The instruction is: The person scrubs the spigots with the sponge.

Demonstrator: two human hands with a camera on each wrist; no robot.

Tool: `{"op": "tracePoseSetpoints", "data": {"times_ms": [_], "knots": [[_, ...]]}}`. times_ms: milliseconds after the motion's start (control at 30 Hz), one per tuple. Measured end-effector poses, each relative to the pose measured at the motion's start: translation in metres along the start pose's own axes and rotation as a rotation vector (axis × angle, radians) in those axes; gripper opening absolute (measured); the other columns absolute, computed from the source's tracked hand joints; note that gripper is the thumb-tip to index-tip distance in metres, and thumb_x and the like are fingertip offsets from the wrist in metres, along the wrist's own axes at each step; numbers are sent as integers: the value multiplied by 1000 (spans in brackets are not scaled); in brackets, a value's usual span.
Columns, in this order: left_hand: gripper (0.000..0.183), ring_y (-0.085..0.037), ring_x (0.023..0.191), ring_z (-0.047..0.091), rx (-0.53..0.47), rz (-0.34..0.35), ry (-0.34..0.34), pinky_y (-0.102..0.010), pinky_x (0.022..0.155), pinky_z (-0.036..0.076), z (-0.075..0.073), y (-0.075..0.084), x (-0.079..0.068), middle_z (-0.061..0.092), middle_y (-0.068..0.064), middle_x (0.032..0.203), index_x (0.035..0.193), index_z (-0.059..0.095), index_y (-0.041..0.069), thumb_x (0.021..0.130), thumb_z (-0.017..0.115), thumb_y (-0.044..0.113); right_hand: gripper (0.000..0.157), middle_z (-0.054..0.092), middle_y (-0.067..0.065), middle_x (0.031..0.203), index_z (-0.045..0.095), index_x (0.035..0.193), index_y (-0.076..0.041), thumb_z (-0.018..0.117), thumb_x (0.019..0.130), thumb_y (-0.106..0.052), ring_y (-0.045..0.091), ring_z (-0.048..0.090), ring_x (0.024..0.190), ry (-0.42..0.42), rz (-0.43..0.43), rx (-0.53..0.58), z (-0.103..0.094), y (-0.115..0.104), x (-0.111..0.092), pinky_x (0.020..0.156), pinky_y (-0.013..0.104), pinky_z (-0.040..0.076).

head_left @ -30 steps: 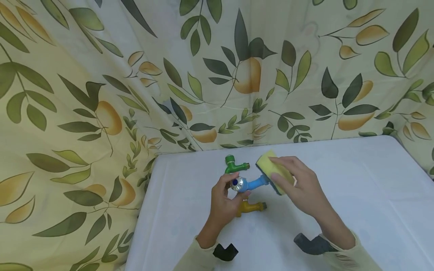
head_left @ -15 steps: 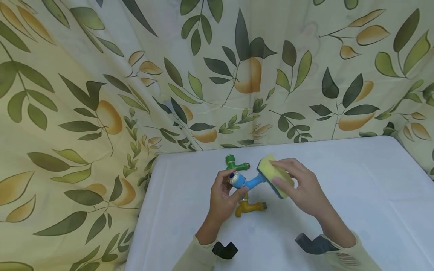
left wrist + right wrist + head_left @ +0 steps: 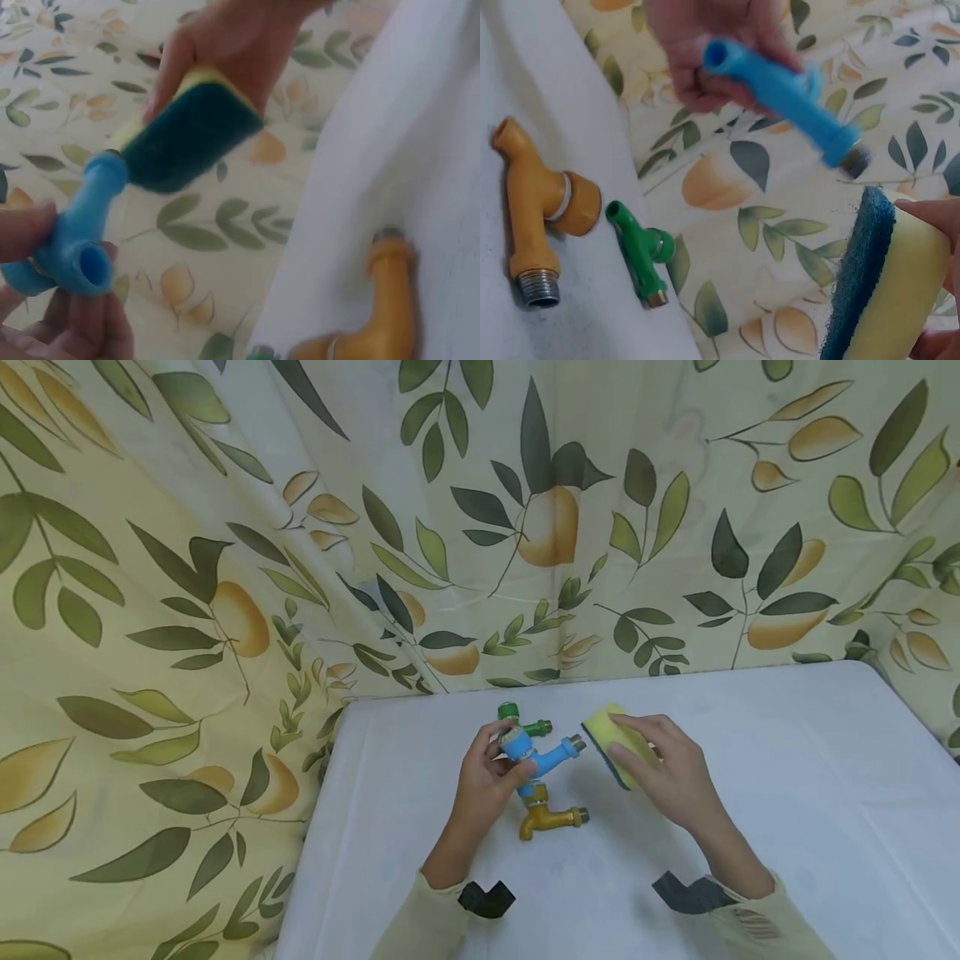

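Observation:
My left hand [image 3: 483, 777] grips a blue plastic tap [image 3: 551, 758] around its body, its threaded metal end pointing right toward the sponge. My right hand [image 3: 671, 768] pinches a yellow sponge [image 3: 618, 739] with a dark green-blue scouring side, which faces the tap. In the right wrist view, a small gap shows between the sponge [image 3: 900, 277] and the metal end of the blue tap [image 3: 795, 105]. Below the left hand, a yellow-orange tap [image 3: 551, 818] lies on the table. Behind the blue tap lies a green tap [image 3: 536, 727], partly hidden by the left hand.
All of this is over a white-covered table [image 3: 787, 777]. A curtain [image 3: 480, 527] printed with leaves and fruit hangs behind and left of it. Dark straps or mounts [image 3: 487, 900] show at both wrists, near the sleeves.
The sponge has come away from the tap's end and shifted slightly right. My left hand has tilted the blue tap, so its threaded end is now exposed and angled upward.

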State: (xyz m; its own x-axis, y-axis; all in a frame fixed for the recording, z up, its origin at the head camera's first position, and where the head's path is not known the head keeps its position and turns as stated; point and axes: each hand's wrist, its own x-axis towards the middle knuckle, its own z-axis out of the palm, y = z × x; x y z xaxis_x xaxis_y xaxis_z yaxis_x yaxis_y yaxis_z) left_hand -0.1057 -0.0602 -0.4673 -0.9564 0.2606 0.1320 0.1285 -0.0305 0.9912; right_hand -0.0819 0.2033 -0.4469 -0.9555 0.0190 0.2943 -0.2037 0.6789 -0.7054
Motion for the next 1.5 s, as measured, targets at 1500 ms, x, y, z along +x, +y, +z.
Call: {"op": "tracePoseSetpoints", "data": {"times_ms": [1500], "knots": [[52, -18, 99, 62, 1068, -127, -25, -35, 83, 56, -33, -68, 53, 64, -6, 114, 141, 59, 12, 98, 68, 40, 44, 64, 11, 121, 66, 136, -21, 69, 97, -40, 25, 58, 99, -68, 120, 19, 6, 14, -30, 69, 25, 49]]}}
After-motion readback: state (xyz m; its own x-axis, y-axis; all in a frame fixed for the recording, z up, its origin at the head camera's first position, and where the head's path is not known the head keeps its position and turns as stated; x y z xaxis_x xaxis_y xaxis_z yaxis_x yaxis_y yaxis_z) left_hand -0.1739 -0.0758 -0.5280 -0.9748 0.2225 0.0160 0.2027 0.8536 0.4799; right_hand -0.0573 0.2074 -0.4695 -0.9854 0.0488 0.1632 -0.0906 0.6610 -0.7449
